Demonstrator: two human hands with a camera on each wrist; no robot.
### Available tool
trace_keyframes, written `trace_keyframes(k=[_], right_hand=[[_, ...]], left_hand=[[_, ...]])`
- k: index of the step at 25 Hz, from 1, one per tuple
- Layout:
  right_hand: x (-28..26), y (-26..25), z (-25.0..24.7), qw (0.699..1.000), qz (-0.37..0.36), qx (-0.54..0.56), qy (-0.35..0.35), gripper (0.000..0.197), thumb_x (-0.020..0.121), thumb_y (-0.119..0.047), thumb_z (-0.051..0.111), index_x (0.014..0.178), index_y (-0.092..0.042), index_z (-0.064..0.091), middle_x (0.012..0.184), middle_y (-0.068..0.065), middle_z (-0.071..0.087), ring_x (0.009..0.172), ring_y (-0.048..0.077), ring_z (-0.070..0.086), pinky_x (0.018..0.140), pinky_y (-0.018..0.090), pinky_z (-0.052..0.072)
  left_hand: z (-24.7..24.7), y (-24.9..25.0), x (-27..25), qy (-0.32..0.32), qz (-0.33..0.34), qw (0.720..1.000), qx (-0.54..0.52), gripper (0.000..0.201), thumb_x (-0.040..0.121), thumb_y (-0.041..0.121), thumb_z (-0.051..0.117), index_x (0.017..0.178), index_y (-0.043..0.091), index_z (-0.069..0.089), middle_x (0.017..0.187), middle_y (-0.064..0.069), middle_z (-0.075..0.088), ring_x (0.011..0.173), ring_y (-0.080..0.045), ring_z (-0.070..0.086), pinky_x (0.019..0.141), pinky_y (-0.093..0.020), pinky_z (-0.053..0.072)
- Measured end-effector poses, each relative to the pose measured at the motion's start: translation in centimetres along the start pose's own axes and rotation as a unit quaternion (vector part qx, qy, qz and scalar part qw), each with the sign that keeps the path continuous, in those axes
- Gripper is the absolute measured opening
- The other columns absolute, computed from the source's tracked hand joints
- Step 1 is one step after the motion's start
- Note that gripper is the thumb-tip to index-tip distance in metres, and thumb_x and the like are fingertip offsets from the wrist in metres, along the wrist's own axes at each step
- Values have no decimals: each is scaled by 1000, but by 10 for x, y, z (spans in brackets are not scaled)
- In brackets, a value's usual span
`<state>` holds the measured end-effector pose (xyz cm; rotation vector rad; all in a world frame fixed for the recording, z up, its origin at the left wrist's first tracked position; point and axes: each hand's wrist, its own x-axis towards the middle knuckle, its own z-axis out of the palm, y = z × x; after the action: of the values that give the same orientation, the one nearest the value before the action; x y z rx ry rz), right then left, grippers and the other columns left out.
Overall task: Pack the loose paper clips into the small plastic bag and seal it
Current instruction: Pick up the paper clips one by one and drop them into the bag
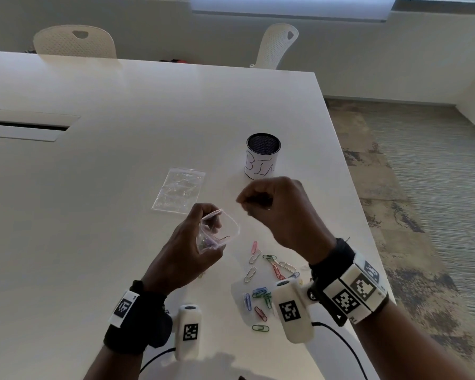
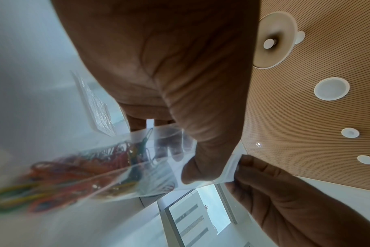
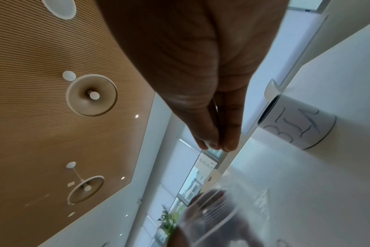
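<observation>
The left hand point(image 1: 187, 250) holds the small clear plastic bag point(image 1: 217, 231) open above the white table point(image 1: 121, 160). The right hand point(image 1: 274, 207) pinches something thin, perhaps one clip. The film looks soft and slippery; grip its rim.

Clear plastic bag point(image 2: 120, 168), coloured paper clips point(image 2: 78, 168) inside, mouth pinched by left hand point(image 2: 169, 75); right-hand fingers point(image 2: 256, 168) touching rim.

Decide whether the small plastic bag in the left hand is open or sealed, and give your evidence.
Open. In the head view the small plastic bag has its mouth spread wide in the left hand, with paper clips already inside.
</observation>
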<state>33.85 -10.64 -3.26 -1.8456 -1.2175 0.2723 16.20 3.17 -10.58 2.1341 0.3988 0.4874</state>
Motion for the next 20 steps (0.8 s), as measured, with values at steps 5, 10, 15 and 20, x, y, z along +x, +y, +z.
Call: trace_keyframes(k=[5, 10, 15, 20], right_hand=[[-9, 52, 2, 986, 71, -123, -88, 14, 93, -9, 70, 102, -14, 81, 94, 2, 80, 81, 14, 74, 82, 37, 61], [-32, 59, 17, 957, 57, -176, -225, 37, 96, -36, 69, 127, -16, 69, 128, 0, 66, 111, 15, 62, 100, 30, 53], [-57, 50, 31, 942, -13, -189, -277, 22, 90, -37, 75, 106, -23, 70, 117, -7, 62, 105, 11, 55, 89, 26, 53], [-64, 58, -1, 942, 19, -213, -258, 14, 95, -30, 71, 106, -22, 73, 116, -7, 65, 101, 9, 61, 89, 30, 58]], left_hand=[[-2, -1, 0, 2, 9, 1000, -3, 49, 89, 10, 82, 121, 24, 49, 106, 5, 62, 100, -18, 66, 86, -21, 56], [-1, -2, 1, 2, 12, 1000, 3, 49, 88, 10, 83, 121, 24, 50, 106, 5, 62, 102, -18, 65, 89, -23, 56], [-1, -2, 1, 4, 14, 1000, 4, 49, 88, 11, 84, 121, 22, 50, 107, 4, 63, 102, -18, 65, 87, -21, 56], [-4, -1, -1, 6, 3, 1000, 1, 48, 88, 10, 83, 120, 23, 50, 106, 4, 63, 102, -18, 66, 87, -14, 53]])
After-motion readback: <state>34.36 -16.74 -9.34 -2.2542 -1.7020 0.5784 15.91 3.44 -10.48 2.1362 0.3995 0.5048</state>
